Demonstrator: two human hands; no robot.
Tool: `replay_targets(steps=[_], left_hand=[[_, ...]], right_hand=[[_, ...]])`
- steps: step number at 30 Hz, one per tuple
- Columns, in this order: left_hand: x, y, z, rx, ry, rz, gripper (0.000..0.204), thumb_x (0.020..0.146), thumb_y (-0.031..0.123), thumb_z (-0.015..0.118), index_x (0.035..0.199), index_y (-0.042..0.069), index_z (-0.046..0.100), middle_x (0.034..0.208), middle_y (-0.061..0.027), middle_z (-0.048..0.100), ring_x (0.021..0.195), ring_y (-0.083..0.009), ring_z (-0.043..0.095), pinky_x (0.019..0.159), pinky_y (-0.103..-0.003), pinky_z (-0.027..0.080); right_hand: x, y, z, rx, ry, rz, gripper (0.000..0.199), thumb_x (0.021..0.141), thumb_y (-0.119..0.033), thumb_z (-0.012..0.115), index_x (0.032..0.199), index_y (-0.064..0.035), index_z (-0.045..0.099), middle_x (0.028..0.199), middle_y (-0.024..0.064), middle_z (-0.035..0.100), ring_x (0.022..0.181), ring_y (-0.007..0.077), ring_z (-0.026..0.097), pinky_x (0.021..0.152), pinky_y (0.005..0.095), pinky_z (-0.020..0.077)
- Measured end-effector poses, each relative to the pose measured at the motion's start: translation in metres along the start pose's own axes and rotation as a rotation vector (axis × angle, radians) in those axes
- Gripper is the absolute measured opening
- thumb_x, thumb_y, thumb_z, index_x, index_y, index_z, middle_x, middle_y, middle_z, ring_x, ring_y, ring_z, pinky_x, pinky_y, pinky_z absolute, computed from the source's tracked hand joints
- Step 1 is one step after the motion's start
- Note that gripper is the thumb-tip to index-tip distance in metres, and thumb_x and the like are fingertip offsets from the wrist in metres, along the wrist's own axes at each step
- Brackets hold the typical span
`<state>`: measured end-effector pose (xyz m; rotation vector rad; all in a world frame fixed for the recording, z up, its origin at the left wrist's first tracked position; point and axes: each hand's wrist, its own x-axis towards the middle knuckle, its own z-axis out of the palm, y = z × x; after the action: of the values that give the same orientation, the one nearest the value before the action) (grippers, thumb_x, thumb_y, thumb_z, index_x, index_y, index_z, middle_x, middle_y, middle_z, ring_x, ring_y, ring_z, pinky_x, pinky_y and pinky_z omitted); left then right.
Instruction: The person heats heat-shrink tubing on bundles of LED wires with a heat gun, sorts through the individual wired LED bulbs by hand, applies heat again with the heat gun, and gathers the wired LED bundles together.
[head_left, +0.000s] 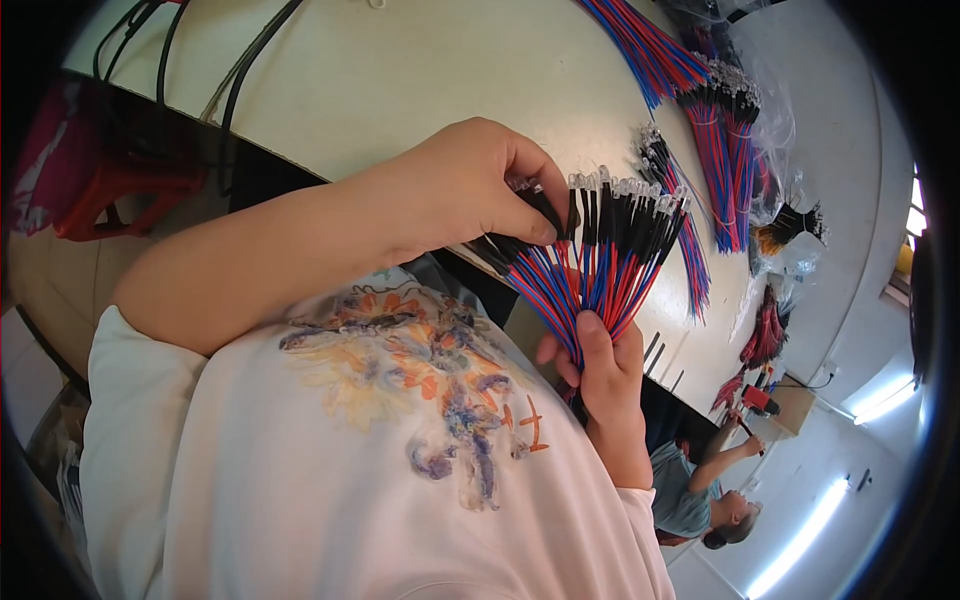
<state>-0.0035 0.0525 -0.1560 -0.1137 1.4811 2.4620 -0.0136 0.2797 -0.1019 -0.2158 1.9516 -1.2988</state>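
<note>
A fanned bundle of wired LEDs [612,262], with clear bulb heads, black sleeves and red and blue wires, is held in front of my shirt. My right hand [603,372] is closed around the wires at the narrow lower part of the bundle, thumb on top. Over the fan's left side my left hand [510,190] bends down, thumb and fingers pinched on black-sleeved LED ends. Some bulb heads show beneath its fingers; exactly how many it grips is hidden.
On the pale table [420,70] lie more wired LEDs: a loose bunch [690,240], tied bundles [722,150] and a yellow-wired bunch [790,232] near clear plastic bags. Black cables [235,95] cross the far left. A red stool [130,190] stands at left; a co-worker [705,490] works at lower right.
</note>
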Motion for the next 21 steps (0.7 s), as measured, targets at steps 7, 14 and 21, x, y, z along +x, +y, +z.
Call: replay_targets(steps=[7, 14, 21], left_hand=[[-0.0081, 0.0075, 0.0013, -0.098, 0.037, -0.037, 0.031, 0.075, 0.001, 0.074, 0.103, -0.002, 0.061, 0.087, -0.0104, 0.069, 0.080, -0.0132, 0.064, 0.073, -0.024, 0.049], [-0.0012, 0.0019, -0.0024, 0.068, 0.014, 0.000, 0.029, 0.075, 0.005, 0.077, 0.099, 0.000, 0.062, 0.085, -0.0056, 0.068, 0.075, -0.0091, 0.062, 0.071, -0.022, 0.048], [-0.0032, 0.0011, -0.0038, 0.045, 0.035, -0.023, 0.016, 0.073, 0.012, 0.078, 0.082, 0.001, 0.072, 0.072, -0.0020, 0.064, 0.068, -0.0079, 0.055, 0.063, -0.022, 0.042]], right_hand=[[-0.0001, 0.0001, -0.0011, -0.038, 0.045, 0.014, 0.033, 0.100, -0.020, 0.043, 0.121, 0.0029, 0.053, 0.072, 0.0083, 0.060, 0.044, 0.0060, 0.040, 0.040, 0.0189, 0.0292], [-0.0012, 0.0000, -0.0004, -0.070, 0.040, 0.013, 0.031, 0.099, -0.018, 0.046, 0.120, 0.0028, 0.054, 0.072, 0.0079, 0.062, 0.044, 0.0056, 0.040, 0.040, 0.0188, 0.0295], [-0.0014, 0.0014, -0.0012, -0.057, 0.053, 0.003, 0.028, 0.099, -0.018, 0.046, 0.116, 0.0027, 0.056, 0.071, 0.0081, 0.062, 0.044, 0.0056, 0.040, 0.040, 0.0189, 0.0295]])
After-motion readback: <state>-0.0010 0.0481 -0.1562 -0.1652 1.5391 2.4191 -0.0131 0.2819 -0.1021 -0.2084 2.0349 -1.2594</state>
